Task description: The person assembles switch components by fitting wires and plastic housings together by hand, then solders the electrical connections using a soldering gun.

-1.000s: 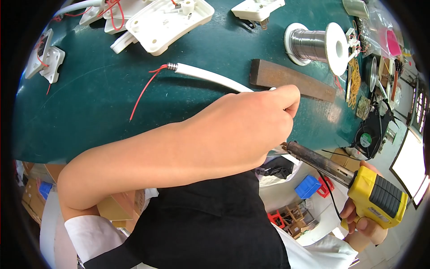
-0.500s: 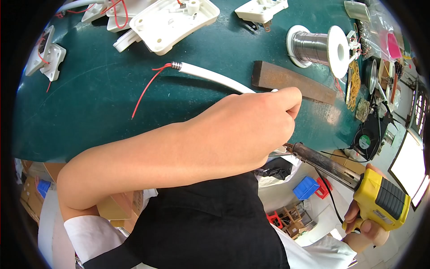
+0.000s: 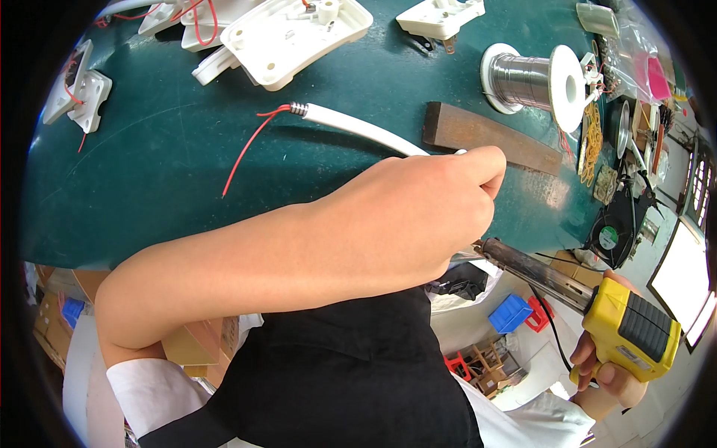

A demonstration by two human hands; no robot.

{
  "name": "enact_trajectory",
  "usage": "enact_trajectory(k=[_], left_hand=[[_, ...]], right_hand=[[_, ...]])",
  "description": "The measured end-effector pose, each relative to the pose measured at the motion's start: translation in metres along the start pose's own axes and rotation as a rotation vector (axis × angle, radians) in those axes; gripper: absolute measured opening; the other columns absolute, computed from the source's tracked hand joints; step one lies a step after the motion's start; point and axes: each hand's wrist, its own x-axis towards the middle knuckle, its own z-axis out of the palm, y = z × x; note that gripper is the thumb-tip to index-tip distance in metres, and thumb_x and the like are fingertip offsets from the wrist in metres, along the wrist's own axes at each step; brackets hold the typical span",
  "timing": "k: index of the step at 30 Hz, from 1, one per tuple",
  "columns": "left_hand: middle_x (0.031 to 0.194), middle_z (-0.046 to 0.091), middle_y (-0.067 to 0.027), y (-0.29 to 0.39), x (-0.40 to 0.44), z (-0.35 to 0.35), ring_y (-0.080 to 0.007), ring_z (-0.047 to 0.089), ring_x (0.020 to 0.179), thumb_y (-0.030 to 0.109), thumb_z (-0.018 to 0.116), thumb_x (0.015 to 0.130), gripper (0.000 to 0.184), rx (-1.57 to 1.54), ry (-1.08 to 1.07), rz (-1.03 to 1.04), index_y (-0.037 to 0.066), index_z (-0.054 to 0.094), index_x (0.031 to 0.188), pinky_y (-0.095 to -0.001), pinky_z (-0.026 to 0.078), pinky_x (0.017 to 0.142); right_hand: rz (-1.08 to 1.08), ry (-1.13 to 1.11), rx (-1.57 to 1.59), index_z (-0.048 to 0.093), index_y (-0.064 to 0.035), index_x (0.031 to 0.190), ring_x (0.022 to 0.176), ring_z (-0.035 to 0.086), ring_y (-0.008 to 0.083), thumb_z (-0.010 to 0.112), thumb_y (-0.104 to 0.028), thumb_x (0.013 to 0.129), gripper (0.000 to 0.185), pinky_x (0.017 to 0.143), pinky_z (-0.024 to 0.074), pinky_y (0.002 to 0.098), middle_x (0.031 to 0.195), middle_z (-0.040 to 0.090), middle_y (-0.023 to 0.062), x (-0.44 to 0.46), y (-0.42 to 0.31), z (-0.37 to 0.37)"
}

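My left hand point(image 3: 429, 205) is closed in a fist, back of the hand toward me, at the table's near edge. From behind it runs a white flexible tube point(image 3: 366, 131), whose far end has a metal coil and two red wires point(image 3: 246, 153). The hand hides the tube's other end and the fingers' grip. At lower right my right hand point(image 3: 612, 377) is wrapped around the grip of a yellow soldering gun point(image 3: 631, 325). Its metal barrel points left, with the front end close to my left hand; the tip is hidden.
A rusty metal bar point(image 3: 493, 138) lies just beyond my left hand, with a solder spool point(image 3: 530, 81) behind it. White plastic housings point(image 3: 299, 45) stand along the back. A small black fan point(image 3: 612, 235) sits at the right edge. A black cord hangs near the gun.
The soldering gun and my right hand have shifted slightly left. My left hand keeps its closed pose, and the table's things appear only marginally displaced to the right.
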Motion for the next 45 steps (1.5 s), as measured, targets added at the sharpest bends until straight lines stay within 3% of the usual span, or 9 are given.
enact_trajectory(k=[8,10,15,20,22,25,30,35,45], left_hand=[[0.088,0.049,-0.0134,0.0,0.0,0.0,-0.0267,0.057,0.074,-0.007,0.054,0.066,0.003,-0.003,0.003,-0.003,-0.007,0.056,0.068,-0.0339,0.051,0.064],[0.088,0.048,-0.0134,0.0,0.0,0.0,-0.0265,0.057,0.074,-0.006,0.054,0.066,0.003,-0.013,-0.011,0.004,-0.007,0.056,0.067,-0.0335,0.05,0.064],[0.089,0.048,-0.0133,-0.001,-0.001,0.0,-0.0266,0.056,0.073,-0.007,0.054,0.065,0.001,-0.011,0.005,0.011,-0.007,0.055,0.066,-0.0343,0.049,0.063],[0.089,0.046,-0.0137,0.0,0.001,-0.001,-0.0287,0.054,0.072,-0.008,0.053,0.065,0.003,-0.043,-0.022,-0.021,-0.008,0.051,0.068,-0.0363,0.047,0.061],[0.1,0.05,-0.0105,0.002,0.002,-0.004,-0.0218,0.058,0.075,0.002,0.057,0.08,0.011,0.04,-0.088,-0.083,-0.005,0.054,0.072,-0.0312,0.049,0.064],[0.1,0.05,-0.0105,0.002,0.003,-0.002,-0.0205,0.058,0.075,0.0,0.057,0.079,0.011,0.055,-0.089,-0.087,-0.005,0.052,0.071,-0.0298,0.048,0.065],[0.1,0.051,-0.0112,0.004,0.004,-0.002,-0.0216,0.057,0.076,-0.002,0.059,0.077,0.012,-0.011,-0.08,-0.12,-0.004,0.05,0.07,-0.0289,0.048,0.066],[0.099,0.052,-0.0121,0.003,0.005,-0.004,-0.0227,0.057,0.077,-0.002,0.06,0.076,0.01,-0.038,-0.099,-0.112,-0.004,0.051,0.073,-0.0295,0.048,0.068],[0.1,0.053,-0.0121,0.004,0.007,-0.003,-0.0222,0.056,0.078,-0.005,0.062,0.074,0.01,-0.095,-0.097,-0.157,-0.006,0.054,0.08,-0.03,0.048,0.069]], right_hand=[[0.007,0.03,0.026,0.026,0.0108,0.133,0.062,0.065,0.0167,0.073,-0.019,0.065,0.088,0.046,0.0508,0.0209,0.076,0.063,0.015,-0.002,-0.001,0.003],[-0.043,0.076,0.205,0.019,0.0103,0.135,0.061,0.065,0.0206,0.072,-0.017,0.065,0.092,0.046,0.0524,0.0243,0.077,0.061,0.0182,-0.008,0.004,-0.001],[-0.333,0.098,0.453,0.013,0.0116,0.136,0.039,0.056,0.0262,0.063,-0.011,0.057,0.097,0.037,0.0505,0.0292,0.06,0.057,0.0229,-0.004,0.033,-0.014],[-0.531,0.025,0.542,0.011,0.0122,0.136,0.043,0.053,0.0232,0.062,-0.012,0.063,0.092,0.032,0.0477,0.0264,0.063,0.055,0.0205,0.008,0.066,-0.037],[-0.624,0.01,0.659,0.011,0.0121,0.136,0.047,0.051,0.0208,0.06,-0.011,0.067,0.088,0.03,0.0456,0.0242,0.064,0.053,0.0182,0.016,0.088,-0.044],[-0.702,0.0,0.774,0.012,0.0098,0.136,0.057,0.041,0.0164,0.056,-0.01,0.074,0.078,0.028,0.0425,0.0191,0.068,0.046,0.0128,0.037,0.121,-0.042],[-0.824,-0.093,1.248,0.02,0.0015,0.138,0.07,0.042,0.0133,0.06,-0.008,0.074,0.076,0.039,0.0467,0.0174,0.081,0.047,0.0079,0.09,0.19,-0.023],[-1.004,-0.215,1.696,0.028,-0.0035,0.139,0.075,0.044,0.0098,0.063,0.0,0.073,0.075,0.051,0.0485,0.0179,0.082,0.049,0.0016,0.134,0.187,0.009],[-1.165,-0.266,1.9,0.035,0.0025,0.134,0.079,0.055,0.0109,0.062,0.009,0.067,0.072,0.059,0.05,0.0214,0.085,0.059,0.0017,0.172,0.188,0.01]])
